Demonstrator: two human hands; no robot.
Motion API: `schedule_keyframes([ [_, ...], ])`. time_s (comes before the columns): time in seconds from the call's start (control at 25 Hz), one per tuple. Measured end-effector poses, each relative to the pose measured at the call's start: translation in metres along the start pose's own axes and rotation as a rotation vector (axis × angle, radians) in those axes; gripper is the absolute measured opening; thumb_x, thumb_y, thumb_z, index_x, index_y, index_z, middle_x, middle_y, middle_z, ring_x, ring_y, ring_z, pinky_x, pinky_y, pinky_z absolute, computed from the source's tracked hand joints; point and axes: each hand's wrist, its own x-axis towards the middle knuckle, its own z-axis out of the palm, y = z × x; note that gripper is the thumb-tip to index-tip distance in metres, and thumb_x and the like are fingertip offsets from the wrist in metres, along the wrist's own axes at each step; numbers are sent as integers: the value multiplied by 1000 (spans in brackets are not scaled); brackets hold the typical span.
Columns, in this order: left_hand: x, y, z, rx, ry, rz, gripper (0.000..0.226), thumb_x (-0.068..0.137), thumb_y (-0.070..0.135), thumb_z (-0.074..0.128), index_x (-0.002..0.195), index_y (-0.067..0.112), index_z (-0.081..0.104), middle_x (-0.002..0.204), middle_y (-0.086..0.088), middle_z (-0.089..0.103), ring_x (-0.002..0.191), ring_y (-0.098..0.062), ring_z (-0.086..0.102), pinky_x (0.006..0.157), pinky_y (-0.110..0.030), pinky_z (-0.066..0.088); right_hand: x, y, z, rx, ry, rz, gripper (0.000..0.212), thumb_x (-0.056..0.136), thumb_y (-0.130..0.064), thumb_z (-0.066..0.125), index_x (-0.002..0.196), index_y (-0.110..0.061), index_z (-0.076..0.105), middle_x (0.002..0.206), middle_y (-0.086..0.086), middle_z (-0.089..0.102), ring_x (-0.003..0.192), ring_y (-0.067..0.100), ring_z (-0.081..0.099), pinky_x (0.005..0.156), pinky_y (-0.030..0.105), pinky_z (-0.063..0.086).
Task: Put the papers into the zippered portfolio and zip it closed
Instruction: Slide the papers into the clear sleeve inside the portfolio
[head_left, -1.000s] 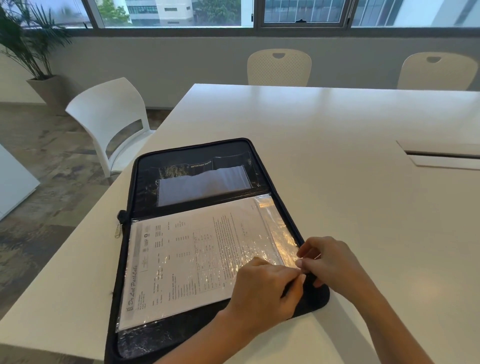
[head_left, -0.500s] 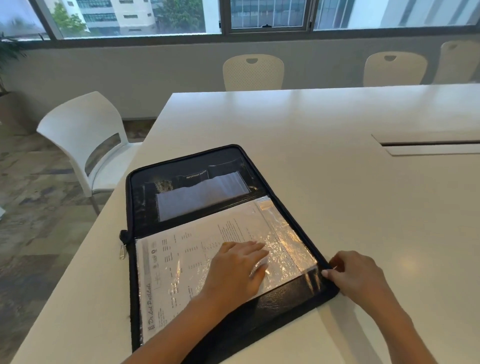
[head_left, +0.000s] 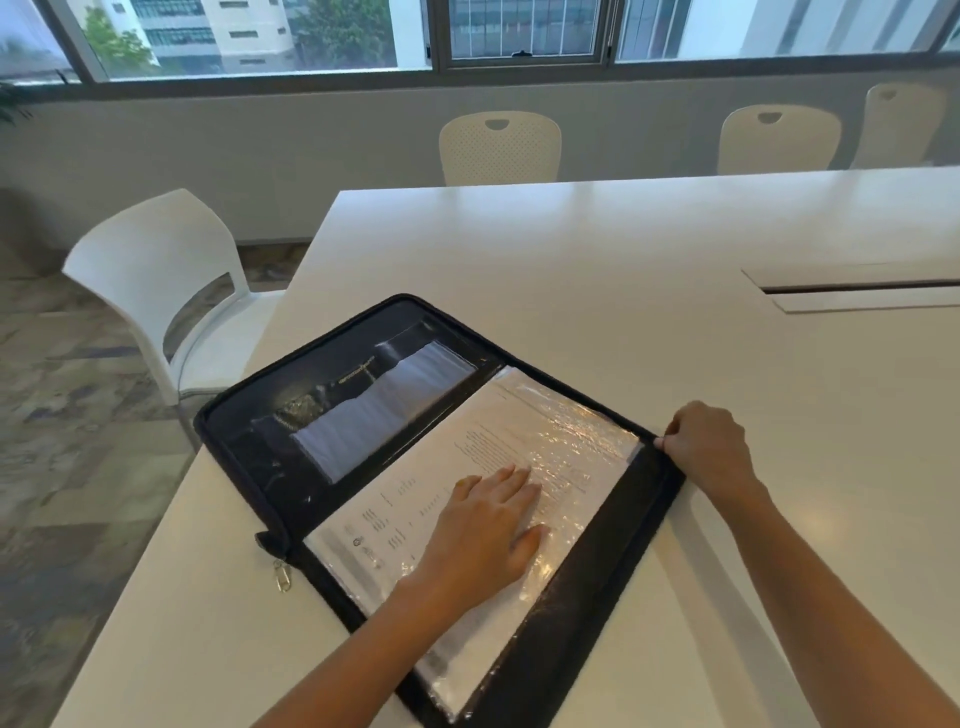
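Observation:
The black zippered portfolio (head_left: 260, 441) lies open on the white table (head_left: 623, 270), turned at an angle. On its near half rest the printed papers (head_left: 415, 499) inside a shiny clear sleeve. My left hand (head_left: 483, 535) lies flat on the papers, fingers spread. At the portfolio's right corner my right hand (head_left: 706, 447) pinches the black edge. A silver zipper pull (head_left: 283, 577) hangs at the spine on the left. The far half holds a clear pocket with a white sheet (head_left: 384, 410).
A white chair (head_left: 156, 291) stands at the table's left side. Cream chairs (head_left: 498, 145) line the far side under the windows. A cable slot (head_left: 857, 288) is set into the table at the right. The table's left edge runs close to the portfolio.
My left hand has gone from the right corner to lie flat on the papers. My right hand slid along to the portfolio's right corner. The view has shifted.

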Motion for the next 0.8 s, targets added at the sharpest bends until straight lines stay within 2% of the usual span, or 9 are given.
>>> schedule_keyframes([
  [0.2, 8, 0, 6, 21, -61, -20, 62, 95, 61, 21, 147, 29, 28, 157, 7, 24, 146, -12, 16, 119, -42, 15, 55, -34, 5, -23, 129, -22, 22, 83, -21, 69, 85, 0, 63, 88, 22, 67, 83, 41, 64, 62, 35, 46],
  [0.32, 15, 0, 6, 25, -79, -14, 65, 93, 62, 18, 147, 28, 26, 158, 5, 22, 146, -14, 13, 119, -43, 12, 74, -51, 8, -13, 137, -68, 25, 88, -22, 65, 87, 3, 63, 91, 23, 67, 87, 41, 62, 66, 37, 48],
  [0.52, 22, 0, 9, 22, -100, -26, 64, 95, 63, 20, 150, 29, 20, 160, 6, 14, 147, -14, 6, 120, -45, 8, 46, -44, 17, 146, 164, -43, 30, 88, -15, 64, 111, 3, 57, 104, 23, 63, 98, 39, 59, 80, 42, 49],
  [0.68, 23, 0, 11, 16, -113, -28, 66, 94, 64, 16, 151, 30, 15, 161, 7, 9, 148, -13, 2, 120, -43, 2, -28, -24, 43, 263, 129, -79, 45, 93, -15, 57, 135, -3, 47, 133, 18, 55, 119, 34, 55, 99, 45, 47],
  [0.8, 23, 1, 11, 18, -117, -32, 65, 95, 63, 15, 151, 30, 14, 161, 7, 7, 148, -14, 0, 119, -42, -2, -67, -15, 61, 122, 126, -134, 48, 97, -21, 50, 142, -7, 39, 151, 14, 38, 136, 31, 40, 112, 45, 31],
])
